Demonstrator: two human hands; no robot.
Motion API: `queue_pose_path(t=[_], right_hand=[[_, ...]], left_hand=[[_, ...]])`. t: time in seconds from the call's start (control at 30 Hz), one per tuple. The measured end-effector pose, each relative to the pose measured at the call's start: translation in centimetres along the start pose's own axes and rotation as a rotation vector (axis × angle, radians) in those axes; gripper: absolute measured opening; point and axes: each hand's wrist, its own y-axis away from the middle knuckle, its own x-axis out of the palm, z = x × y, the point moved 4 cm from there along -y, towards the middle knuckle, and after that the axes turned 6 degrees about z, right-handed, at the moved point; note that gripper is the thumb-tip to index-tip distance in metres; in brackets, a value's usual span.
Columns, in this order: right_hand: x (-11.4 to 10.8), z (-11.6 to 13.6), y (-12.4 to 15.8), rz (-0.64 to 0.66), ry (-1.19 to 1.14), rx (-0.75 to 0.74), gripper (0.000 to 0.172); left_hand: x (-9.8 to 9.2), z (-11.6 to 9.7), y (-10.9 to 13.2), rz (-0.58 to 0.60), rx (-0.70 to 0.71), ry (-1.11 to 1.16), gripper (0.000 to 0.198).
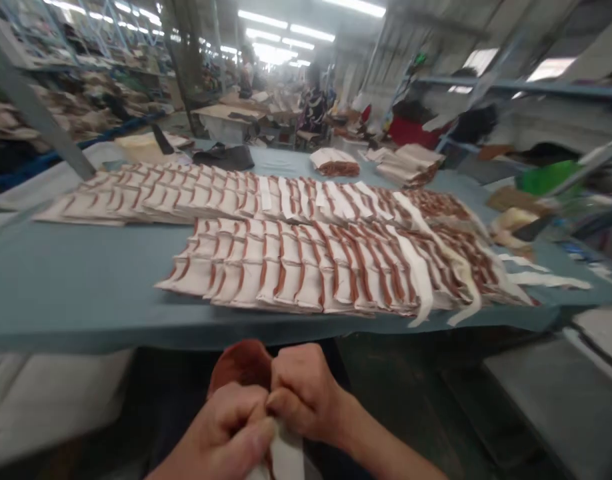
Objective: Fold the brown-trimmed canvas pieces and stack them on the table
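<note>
Low in the view, in front of the table edge, my left hand [239, 427] and my right hand [306, 393] meet, both closed. Between them they grip a reddish-brown and white fabric piece [243, 363]. Its brown side curves up behind my knuckles, while a white strip [289, 457] hangs below my fingers. The thumb of my left hand presses on the white part. Just beyond lie overlapping rows of white pieces with brown edges [271, 267], spread along the table. My fingers hide the middle of the held piece.
A blue-green cloth covers the long table [76, 280]. Loose white strips [419, 273] drape over the rows and its front edge. Further stacks [336, 162] sit at the back. A metal post [41, 100] rises at left. A person [313, 107] is in the distance.
</note>
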Motion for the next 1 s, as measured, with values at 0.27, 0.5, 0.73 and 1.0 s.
queue_pose_path(t=[0.27,0.5,0.73,1.0], right_hand=[[-0.9,-1.5,-2.0,0.055,-0.32,0.083,0.061],[-1.9,-1.7,-1.7,0.062,-0.335,0.141,0.067],[-0.8,-3.0,-2.0,0.056,-0.323,0.242,0.068],[0.3,-4.4,-1.8,0.075,-0.327,0.328,0.072]], left_hand=[[-0.9,1.7,1.1,-0.242,-0.065,0.598,0.072],[-3.7,1.4,2.9,-0.144,0.029,-0.038,0.059],[-3.8,1.6,2.6,-0.184,0.048,-0.045,0.056],[-3.7,2.4,2.7,-0.169,-0.016,0.173,0.067]])
